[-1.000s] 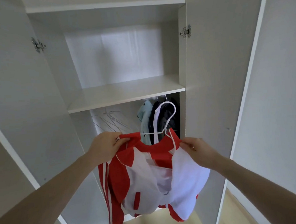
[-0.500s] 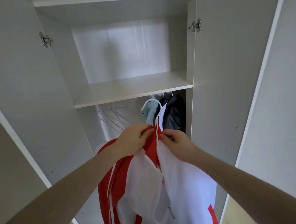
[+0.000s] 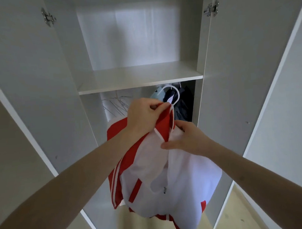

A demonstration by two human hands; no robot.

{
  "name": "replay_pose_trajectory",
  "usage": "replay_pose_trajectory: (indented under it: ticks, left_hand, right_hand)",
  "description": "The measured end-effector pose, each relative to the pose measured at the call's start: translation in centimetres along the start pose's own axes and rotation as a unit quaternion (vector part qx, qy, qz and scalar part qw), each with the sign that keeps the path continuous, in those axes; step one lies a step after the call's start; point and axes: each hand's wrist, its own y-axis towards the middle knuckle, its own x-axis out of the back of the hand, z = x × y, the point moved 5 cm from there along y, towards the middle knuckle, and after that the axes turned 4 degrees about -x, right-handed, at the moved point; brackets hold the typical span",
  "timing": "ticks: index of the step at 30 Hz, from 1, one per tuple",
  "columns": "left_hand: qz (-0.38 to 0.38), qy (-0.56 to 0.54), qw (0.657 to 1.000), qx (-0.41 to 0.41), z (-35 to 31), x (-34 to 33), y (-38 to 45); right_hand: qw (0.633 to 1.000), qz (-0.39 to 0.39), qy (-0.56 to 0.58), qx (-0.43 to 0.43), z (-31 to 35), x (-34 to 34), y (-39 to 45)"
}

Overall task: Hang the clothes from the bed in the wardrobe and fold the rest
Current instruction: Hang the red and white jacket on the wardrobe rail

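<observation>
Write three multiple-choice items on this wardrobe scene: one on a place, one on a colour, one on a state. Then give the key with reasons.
1. Where do the clothes already hung up hang?
A. under the shelf, at the right
B. on top of the shelf
C. on the left door

2. What colours is the jacket in the hands?
A. blue and grey
B. red and white
C. all black

3. How does the jacket's zip stand?
A. closed to the collar
B. open at the front
C. torn off

Key: 1 A, the dark hung clothes sit below the shelf at its right end. 2 B, the jacket shows red and white panels. 3 B, its front edges part below the left hand and right hand.
</observation>
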Motion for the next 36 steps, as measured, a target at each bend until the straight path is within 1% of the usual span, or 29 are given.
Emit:
replay_pose_trajectory:
  ticks: [1, 4, 5, 7, 8, 9, 11, 12, 13, 14, 15, 16, 17, 18, 20, 21, 22, 24, 25, 26, 28, 29, 32, 36]
  left_hand:
    - [-0.001, -0.009, 1.000, 0.002, 0.0, -0.1, 0.2]
    - [0.047, -0.052, 0.998, -0.002, 0.2, -1.1, 0.1]
    - [0.065, -0.063, 0.996, -0.006, 0.4, -1.4, -0.1]
    - [0.092, -0.060, 0.994, -0.002, 0.9, -1.4, -0.4]
    - [0.087, -0.048, 0.995, 0.011, 1.4, -1.3, -0.7]
    - [0.065, -0.040, 0.996, 0.034, 2.1, -1.0, -1.2]
    - [0.002, -0.052, 0.992, 0.114, 3.9, -0.5, -3.7]
    - [-0.022, -0.068, 0.983, 0.167, 4.9, -0.7, -5.8]
    - [-0.033, -0.090, 0.970, 0.225, 5.8, -1.5, -8.4]
    - [-0.028, -0.113, 0.952, 0.284, 6.6, -2.7, -11.4]
    - [-0.009, -0.131, 0.932, 0.337, 7.3, -4.1, -14.4]
    - [0.027, -0.138, 0.911, 0.387, 7.8, -5.7, -17.2]
    - [0.079, -0.146, 0.886, 0.434, 8.4, -7.5, -19.7]
    - [0.149, -0.157, 0.853, 0.475, 8.7, -9.4, -22.0]
    - [0.304, -0.185, 0.780, 0.515, 7.9, -12.8, -25.1]
    - [0.341, -0.207, 0.751, 0.526, 7.3, -14.1, -25.9]
    - [0.340, -0.240, 0.730, 0.542, 7.0, -15.3, -26.4]
    - [0.277, -0.298, 0.700, 0.587, 6.6, -16.6, -26.4]
    - [0.239, -0.318, 0.695, 0.599, 6.7, -17.1, -26.1]
    - [0.212, -0.322, 0.701, 0.600, 7.0, -17.6, -25.9]
    - [0.184, -0.316, 0.722, 0.587, 7.6, -18.2, -25.6]
    - [0.175, -0.315, 0.726, 0.586, 7.7, -18.3, -25.6]
    - [0.167, -0.284, 0.745, 0.579, 8.2, -17.8, -25.7]
    - [0.189, -0.239, 0.752, 0.585, 9.0, -16.1, -25.3]
  right_hand:
    - [0.999, -0.031, 0.005, 0.004, 0.1, -0.1, 0.1]
    - [0.992, -0.122, 0.043, 0.009, -0.3, 0.4, 0.8]
    - [0.989, -0.140, 0.040, -0.002, -0.6, 0.7, 1.1]
    - [0.989, -0.146, 0.027, -0.024, -0.9, 1.1, 1.3]
    - [0.989, -0.142, 0.024, -0.029, -1.1, 1.2, 1.4]
    - [0.989, -0.141, 0.026, -0.035, -1.3, 1.3, 1.5]
    - [0.987, -0.151, 0.034, -0.046, -1.8, 1.8, 1.7]
    - [0.986, -0.157, 0.037, -0.050, -2.1, 2.0, 1.8]
    - [0.985, -0.162, 0.038, -0.055, -2.4, 2.3, 1.9]
    - [0.984, -0.166, 0.039, -0.059, -2.8, 2.4, 2.0]
    - [0.983, -0.169, 0.042, -0.062, -3.0, 2.5, 2.1]
    - [0.982, -0.170, 0.049, -0.062, -3.2, 2.5, 2.1]
    - [0.982, -0.170, 0.058, -0.063, -3.3, 2.4, 2.1]
    - [0.981, -0.171, 0.064, -0.064, -3.4, 2.2, 2.2]
    - [0.979, -0.177, 0.076, -0.067, -3.4, 1.9, 2.3]
    - [0.978, -0.179, 0.085, -0.070, -3.5, 1.7, 2.4]
    - [0.977, -0.180, 0.089, -0.072, -3.6, 1.5, 2.5]
    - [0.976, -0.183, 0.091, -0.076, -3.7, 1.1, 2.6]
    - [0.975, -0.185, 0.093, -0.077, -3.7, 1.0, 2.6]
    - [0.975, -0.186, 0.097, -0.079, -3.9, 0.9, 2.7]
    - [0.973, -0.192, 0.104, -0.079, -4.1, 0.8, 2.7]
    - [0.972, -0.195, 0.103, -0.079, -4.1, 0.7, 2.8]
    - [0.971, -0.199, 0.104, -0.080, -4.5, 0.9, 2.7]
    - [0.970, -0.211, 0.078, -0.092, -5.4, 1.3, 2.7]
